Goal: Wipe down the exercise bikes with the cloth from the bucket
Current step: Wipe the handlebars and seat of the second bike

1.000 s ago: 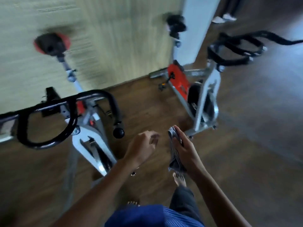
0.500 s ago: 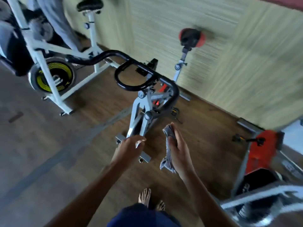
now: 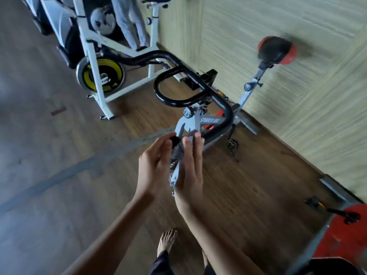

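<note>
Brown wood floor (image 3: 248, 185), grey stripe (image 3: 79, 167) crossing it; pale textured wall (image 3: 238, 26) (blurred) right.

This looks like a small gym or spin room. Three exercise bikes stand close together on a dark wood-plank floor (image 3: 59, 159), lined up along a pale, ribbed wall (image 3: 278, 22). There is a white-framed bike (image 3: 90, 52) with a yellow-and-black flywheel (image 3: 101, 75). Beside it is a grey bike (image 3: 210, 121) with looping black handlebars (image 3: 198, 90) and a red-and-black saddle (image 3: 277, 50). Part of a red-shrouded bike (image 3: 345, 237) shows at the lower right edge, its pedal (image 3: 315, 202) sticking out.
</note>
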Tool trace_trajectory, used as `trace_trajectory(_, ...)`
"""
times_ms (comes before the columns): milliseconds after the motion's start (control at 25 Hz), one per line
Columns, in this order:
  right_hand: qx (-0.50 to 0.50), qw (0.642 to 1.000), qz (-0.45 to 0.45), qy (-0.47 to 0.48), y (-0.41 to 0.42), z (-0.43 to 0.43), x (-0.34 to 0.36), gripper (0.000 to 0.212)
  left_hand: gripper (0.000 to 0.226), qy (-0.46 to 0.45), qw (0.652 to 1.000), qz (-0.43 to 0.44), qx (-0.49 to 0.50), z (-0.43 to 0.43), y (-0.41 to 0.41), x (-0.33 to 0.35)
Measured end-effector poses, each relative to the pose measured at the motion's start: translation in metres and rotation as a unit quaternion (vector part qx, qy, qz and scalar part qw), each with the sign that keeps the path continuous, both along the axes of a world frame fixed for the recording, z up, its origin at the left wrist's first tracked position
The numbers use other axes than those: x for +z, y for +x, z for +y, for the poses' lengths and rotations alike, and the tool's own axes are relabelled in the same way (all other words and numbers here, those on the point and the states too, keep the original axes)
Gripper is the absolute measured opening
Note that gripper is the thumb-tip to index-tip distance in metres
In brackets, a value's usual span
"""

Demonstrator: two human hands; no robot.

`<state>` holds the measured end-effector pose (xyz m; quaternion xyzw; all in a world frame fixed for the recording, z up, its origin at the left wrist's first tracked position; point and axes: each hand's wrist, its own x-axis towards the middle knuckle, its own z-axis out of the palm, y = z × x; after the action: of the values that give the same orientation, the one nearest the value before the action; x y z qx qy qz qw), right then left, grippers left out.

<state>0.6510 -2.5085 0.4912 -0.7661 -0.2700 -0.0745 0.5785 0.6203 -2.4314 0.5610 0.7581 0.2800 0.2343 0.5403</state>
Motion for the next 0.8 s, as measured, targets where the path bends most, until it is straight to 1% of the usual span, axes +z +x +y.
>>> trace_trajectory(40,0.012,1.000,-0.007,0.005,0.004,0.003,-0.006,0.053,0.033,-0.020,1.000,-0.010,0.019,-0.003,0.002,-0.001)
trace_trajectory(160,0.014,0.999,-0.042,-0.010,0.012,0.014,-0.021,0.065,0.033,-0.054,0.997,-0.026,0.050,-0.013,0.004,-0.006)
trace_trajectory(280,-0.016,0.998,-0.055,-0.012,0.016,0.026,-0.026,0.058,0.034,-0.057,0.994,-0.027,0.086,-0.022,0.008,-0.003)
trace_trajectory(400,-0.040,0.995,-0.092,-0.030,0.022,0.027,-0.034,0.079,0.037,-0.066,0.991,-0.032,0.112,-0.028,0.010,-0.003)
trace_trajectory(440,-0.042,0.993,-0.107,-0.031,0.025,0.027,-0.036,0.081,0.038,-0.062,0.991,-0.033,0.118,-0.029,0.010,-0.004)
trace_trajectory(600,-0.033,0.985,-0.164,-0.037,0.034,0.024,-0.046,0.069,0.038,-0.033,0.990,-0.044,0.128,-0.036,0.012,-0.010)
trace_trajectory(720,-0.016,0.978,-0.200,-0.057,0.042,0.016,-0.057,0.070,0.038,0.011,0.989,-0.050,0.137,-0.038,0.014,-0.021)
trace_trajectory(800,-0.009,0.971,-0.226,-0.072,0.052,0.005,-0.067,0.068,0.040,0.033,0.987,-0.069,0.144,-0.045,0.015,-0.028)
